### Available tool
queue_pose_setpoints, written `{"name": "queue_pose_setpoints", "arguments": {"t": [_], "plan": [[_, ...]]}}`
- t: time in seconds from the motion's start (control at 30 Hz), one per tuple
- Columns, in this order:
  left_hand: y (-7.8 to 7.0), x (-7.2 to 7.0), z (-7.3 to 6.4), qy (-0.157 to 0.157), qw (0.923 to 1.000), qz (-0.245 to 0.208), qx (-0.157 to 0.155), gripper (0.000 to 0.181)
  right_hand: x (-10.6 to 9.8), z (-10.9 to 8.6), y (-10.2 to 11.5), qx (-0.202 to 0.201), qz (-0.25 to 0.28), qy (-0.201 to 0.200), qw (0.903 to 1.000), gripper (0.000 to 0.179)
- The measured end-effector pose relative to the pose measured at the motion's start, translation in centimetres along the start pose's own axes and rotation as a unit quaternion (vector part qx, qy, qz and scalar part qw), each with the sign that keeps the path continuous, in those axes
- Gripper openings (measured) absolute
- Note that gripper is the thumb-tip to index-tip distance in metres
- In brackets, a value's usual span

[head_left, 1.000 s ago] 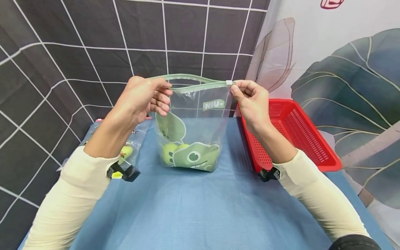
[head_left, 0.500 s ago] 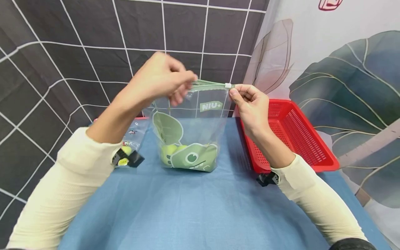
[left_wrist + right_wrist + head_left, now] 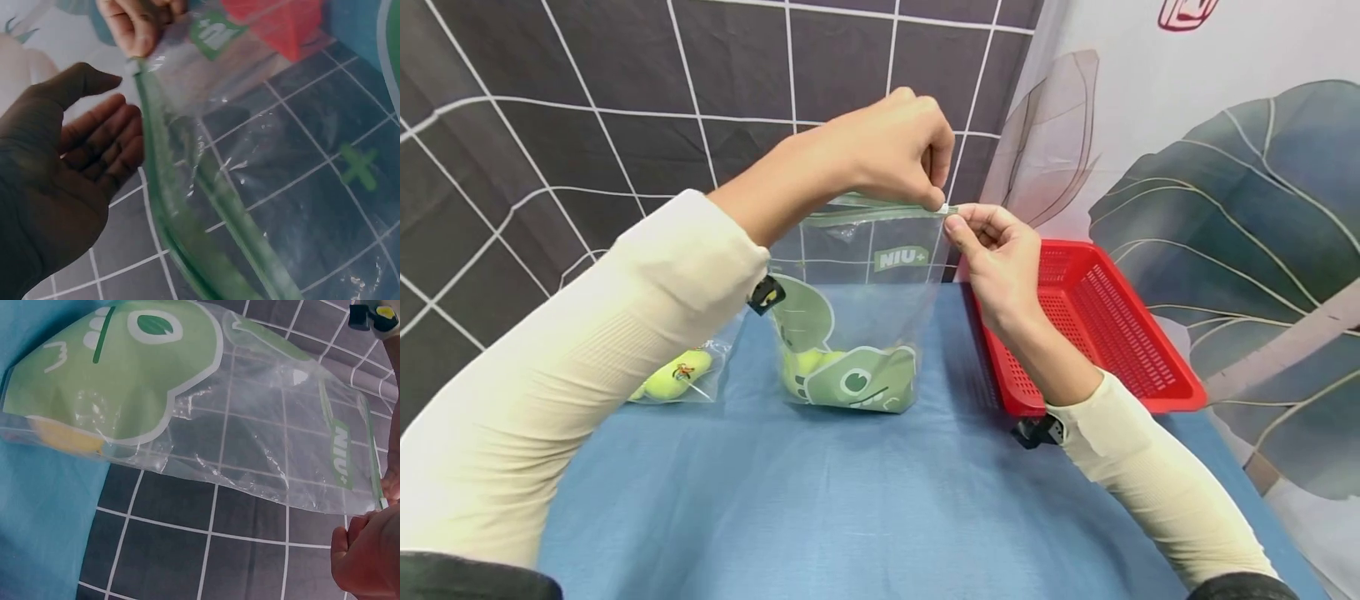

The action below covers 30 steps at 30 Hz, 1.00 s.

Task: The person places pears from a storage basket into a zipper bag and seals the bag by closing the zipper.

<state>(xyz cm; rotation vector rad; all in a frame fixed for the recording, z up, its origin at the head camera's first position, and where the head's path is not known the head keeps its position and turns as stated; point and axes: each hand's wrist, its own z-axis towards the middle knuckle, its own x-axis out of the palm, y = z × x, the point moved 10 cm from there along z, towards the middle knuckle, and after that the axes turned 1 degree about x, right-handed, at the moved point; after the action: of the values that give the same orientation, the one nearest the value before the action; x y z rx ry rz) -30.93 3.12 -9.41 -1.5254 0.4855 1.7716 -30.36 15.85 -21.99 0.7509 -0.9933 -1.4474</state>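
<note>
A clear zip bag (image 3: 850,250) with green printed patches and "NIU+" lettering stands upright on the blue cloth. Yellow-green round things (image 3: 808,363) lie at its bottom. My right hand (image 3: 1003,262) pinches the top right corner beside the white slider (image 3: 946,208). My left hand (image 3: 898,154) reaches across the bag's top, thumb tip close to the slider. In the left wrist view, a gap separates that hand's thumb from its fingers (image 3: 106,131), beside the slider. The green zip strips (image 3: 159,212) stand apart there, so part of the mouth is unsealed.
Right of the bag stands a red perforated basket (image 3: 1176,392), partly behind my right forearm. Another clear bag (image 3: 718,367) with yellow-green items (image 3: 679,375) lies at the left, mostly hidden by my left sleeve. A dark gridded cloth (image 3: 737,75) hangs behind.
My left hand has left the bag's left top edge and moved right, over the top, to the slider. My right hand keeps its hold on the corner.
</note>
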Motion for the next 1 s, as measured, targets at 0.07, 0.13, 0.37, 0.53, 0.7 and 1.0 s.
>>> {"name": "queue_pose_setpoints", "arguments": {"t": [0.07,0.13,0.37,0.53,0.7,1.0], "plan": [[0.0,0.7,0.5,0.021,0.9998,0.002,0.002,0.008,0.0,-0.1,0.1,-0.004,-0.007,0.002,1.0,0.023],[-0.1,1.2,0.9,0.04,0.9992,0.007,0.002,0.01,-0.1,-0.2,0.2,-0.007,-0.011,0.003,0.9999,0.025],[-0.5,2.5,1.7,0.105,0.9922,0.067,-0.003,0.023,-0.4,-0.2,0.4,-0.017,-0.019,0.007,0.9997,0.026],[-0.8,2.9,1.8,0.113,0.9911,0.07,0.002,0.027,-0.6,-0.3,0.4,-0.021,-0.01,0.006,0.9997,0.028],[-0.6,3.1,1.2,0.111,0.9919,0.061,0.001,0.026,-0.4,-0.6,0.3,-0.017,-0.002,0.01,0.9998,0.031],[0.3,2.9,0.0,0.093,0.995,0.032,0.017,0.016,-0.3,-0.9,-0.1,-0.001,0.014,0.015,0.9998,0.032]]}}
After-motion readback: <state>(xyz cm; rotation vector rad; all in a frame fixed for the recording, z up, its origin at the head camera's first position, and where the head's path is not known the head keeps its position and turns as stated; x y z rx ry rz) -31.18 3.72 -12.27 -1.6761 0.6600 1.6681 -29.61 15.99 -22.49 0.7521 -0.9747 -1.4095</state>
